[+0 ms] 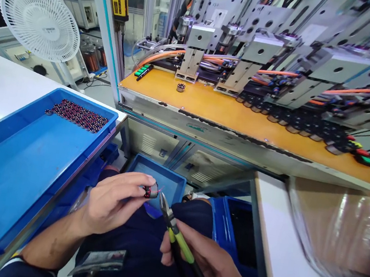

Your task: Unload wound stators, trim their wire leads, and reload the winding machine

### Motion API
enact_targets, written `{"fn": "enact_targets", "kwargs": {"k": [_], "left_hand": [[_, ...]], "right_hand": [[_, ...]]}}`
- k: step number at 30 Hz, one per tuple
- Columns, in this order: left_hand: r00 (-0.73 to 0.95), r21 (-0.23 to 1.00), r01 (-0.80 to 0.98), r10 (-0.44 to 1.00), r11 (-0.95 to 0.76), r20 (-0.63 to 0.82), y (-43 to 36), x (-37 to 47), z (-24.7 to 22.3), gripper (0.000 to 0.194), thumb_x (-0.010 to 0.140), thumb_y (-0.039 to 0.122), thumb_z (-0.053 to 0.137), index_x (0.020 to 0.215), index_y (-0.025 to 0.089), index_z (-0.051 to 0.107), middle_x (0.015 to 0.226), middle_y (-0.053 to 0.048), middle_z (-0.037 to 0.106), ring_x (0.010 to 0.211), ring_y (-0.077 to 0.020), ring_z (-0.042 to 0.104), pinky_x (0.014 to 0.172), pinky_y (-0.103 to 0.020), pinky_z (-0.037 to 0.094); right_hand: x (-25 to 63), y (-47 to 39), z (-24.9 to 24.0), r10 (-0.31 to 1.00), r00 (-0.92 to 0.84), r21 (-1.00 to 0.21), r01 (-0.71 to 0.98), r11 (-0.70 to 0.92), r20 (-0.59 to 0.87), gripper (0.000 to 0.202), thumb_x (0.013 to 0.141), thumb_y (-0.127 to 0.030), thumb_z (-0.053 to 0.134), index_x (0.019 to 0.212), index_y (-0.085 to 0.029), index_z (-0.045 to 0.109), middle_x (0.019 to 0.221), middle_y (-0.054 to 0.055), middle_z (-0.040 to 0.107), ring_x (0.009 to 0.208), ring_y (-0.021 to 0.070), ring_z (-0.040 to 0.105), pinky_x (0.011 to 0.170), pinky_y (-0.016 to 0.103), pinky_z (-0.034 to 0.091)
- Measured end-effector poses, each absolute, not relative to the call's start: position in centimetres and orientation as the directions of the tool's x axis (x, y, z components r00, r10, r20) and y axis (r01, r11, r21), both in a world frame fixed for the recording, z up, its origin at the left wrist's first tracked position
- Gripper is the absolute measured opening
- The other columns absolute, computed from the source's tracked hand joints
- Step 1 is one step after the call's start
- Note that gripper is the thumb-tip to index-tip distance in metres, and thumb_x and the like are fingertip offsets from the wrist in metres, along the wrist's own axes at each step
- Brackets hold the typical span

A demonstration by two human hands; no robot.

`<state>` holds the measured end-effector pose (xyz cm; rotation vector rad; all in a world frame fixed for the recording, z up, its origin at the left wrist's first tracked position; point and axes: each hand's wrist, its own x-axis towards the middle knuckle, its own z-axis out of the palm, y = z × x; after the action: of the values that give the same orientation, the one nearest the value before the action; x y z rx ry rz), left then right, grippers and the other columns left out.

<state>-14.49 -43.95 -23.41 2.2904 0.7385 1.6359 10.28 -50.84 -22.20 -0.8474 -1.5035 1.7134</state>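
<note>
Between the thumb and fingers of my left hand is a small round motor stator with a dark metallic ring and red windings. Thin wire ends stick out from its right side. My right hand grips diagonal cutting pliers with green and black handles. The jaws point up and left, close beside the wire ends; whether they touch the wire I cannot tell. Both hands are above my lap, over dark clothing.
To the left, a large blue tray carries rows of similar stators. Ahead, an orange-topped machine bench bears a single ring-shaped part and a row of dark cylindrical parts. A blue bin sits below; a white fan stands behind.
</note>
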Motion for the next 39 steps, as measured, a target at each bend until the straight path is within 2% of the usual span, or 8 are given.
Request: {"fn": "enact_targets", "kwargs": {"k": [8, 18, 24, 28, 32, 35, 37, 39], "left_hand": [[0.213, 0.519, 0.222, 0.561, -0.825, 0.8, -44.3, -14.5, -23.6, 0.042, 0.071, -0.005, 0.072, 0.102, 0.017, 0.055, 0.107, -0.014, 0.076, 0.098, -0.0226, 0.074, 0.088, -0.035, 0.063], [0.18, 0.573, 0.191, 0.602, -0.797, 0.778, -44.5, -14.8, -23.9, 0.043, 0.072, -0.006, 0.071, 0.104, 0.018, 0.054, 0.11, -0.015, 0.075, 0.097, -0.0222, 0.074, 0.085, -0.034, 0.064], [0.179, 0.582, 0.196, 0.613, -0.789, 0.77, -44.5, -14.9, -24.0, 0.045, 0.071, -0.005, 0.073, 0.105, 0.018, 0.054, 0.111, -0.014, 0.075, 0.097, -0.0217, 0.074, 0.087, -0.036, 0.064], [0.187, 0.581, 0.201, 0.613, -0.789, 0.768, -44.5, -15.0, -24.2, 0.047, 0.071, -0.006, 0.072, 0.108, 0.018, 0.054, 0.112, -0.014, 0.075, 0.099, -0.0213, 0.074, 0.091, -0.037, 0.062], [0.169, 0.589, 0.192, 0.618, -0.785, 0.768, -44.4, -15.0, -24.5, 0.048, 0.071, -0.006, 0.072, 0.109, 0.017, 0.055, 0.11, -0.014, 0.075, 0.097, -0.0209, 0.074, 0.091, -0.036, 0.062], [0.15, 0.613, 0.171, 0.636, -0.771, 0.757, -44.4, -14.9, -24.9, 0.05, 0.071, -0.005, 0.073, 0.112, 0.018, 0.056, 0.11, -0.013, 0.075, 0.097, -0.0219, 0.074, 0.09, -0.036, 0.062], [0.124, 0.651, 0.126, 0.663, -0.748, 0.738, -44.5, -14.8, -25.2, 0.051, 0.071, -0.005, 0.072, 0.114, 0.018, 0.057, 0.112, -0.013, 0.074, 0.1, -0.0232, 0.074, 0.09, -0.037, 0.062], [0.073, 0.721, 0.038, 0.722, -0.692, 0.688, -44.6, -14.7, -25.4, 0.054, 0.071, -0.006, 0.072, 0.116, 0.02, 0.057, 0.115, -0.012, 0.073, 0.102, -0.0227, 0.073, 0.088, -0.035, 0.062]], "right_hand": [[9.8, -50.6, -21.9, 0.82, -0.572, -0.988, -0.109, -0.109, -0.027, 0.059, 0.095, -0.021, 0.057, 0.143, -0.051, 0.039, 0.12, 0.004, 0.06, 0.105, 0.018, 0.062, 0.096, 0.038, 0.051], [9.6, -50.3, -22.2, 0.796, -0.597, -0.979, -0.08, -0.185, -0.102, 0.057, 0.094, -0.019, 0.059, 0.144, -0.041, 0.043, 0.114, 0.007, 0.06, 0.095, 0.0154, 0.063, 0.087, 0.035, 0.054], [9.2, -50.4, -22.7, 0.798, -0.59, -0.977, -0.065, -0.203, -0.126, 0.061, 0.092, -0.014, 0.058, 0.143, -0.045, 0.042, 0.111, 0.004, 0.062, 0.09, 0.0123, 0.062, 0.082, 0.029, 0.054], [8.9, -50.4, -23.4, 0.858, -0.501, -0.993, 0.02, -0.115, -0.11, 0.057, 0.09, -0.016, 0.059, 0.142, -0.036, 0.048, 0.102, 0.005, 0.063, 0.086, 0.0135, 0.062, 0.078, 0.028, 0.053], [9.2, -50.0, -23.2, 0.857, -0.497, -0.991, 0.074, -0.115, -0.136, 0.052, 0.093, -0.022, 0.056, 0.143, -0.03, 0.047, 0.1, 0.007, 0.062, 0.085, 0.0145, 0.061, 0.079, 0.03, 0.054], [9.8, -49.8, -23.2, 0.837, -0.522, -0.985, 0.034, -0.169, -0.162, 0.052, 0.096, -0.029, 0.055, 0.146, -0.033, 0.041, 0.111, 0.008, 0.061, 0.092, 0.015, 0.062, 0.088, 0.033, 0.053], [10.1, -49.9, -23.4, 0.838, -0.522, -0.985, 0.025, -0.17, -0.158, 0.053, 0.096, -0.03, 0.056, 0.147, -0.034, 0.038, 0.12, 0.009, 0.059, 0.103, 0.0168, 0.061, 0.097, 0.036, 0.05], [10.4, -49.6, -23.4, 0.839, -0.527, -0.99, 0.054, -0.127, -0.137, 0.054, 0.095, -0.028, 0.056, 0.147, -0.033, 0.039, 0.121, 0.009, 0.06, 0.104, 0.0175, 0.062, 0.097, 0.036, 0.051]]}}
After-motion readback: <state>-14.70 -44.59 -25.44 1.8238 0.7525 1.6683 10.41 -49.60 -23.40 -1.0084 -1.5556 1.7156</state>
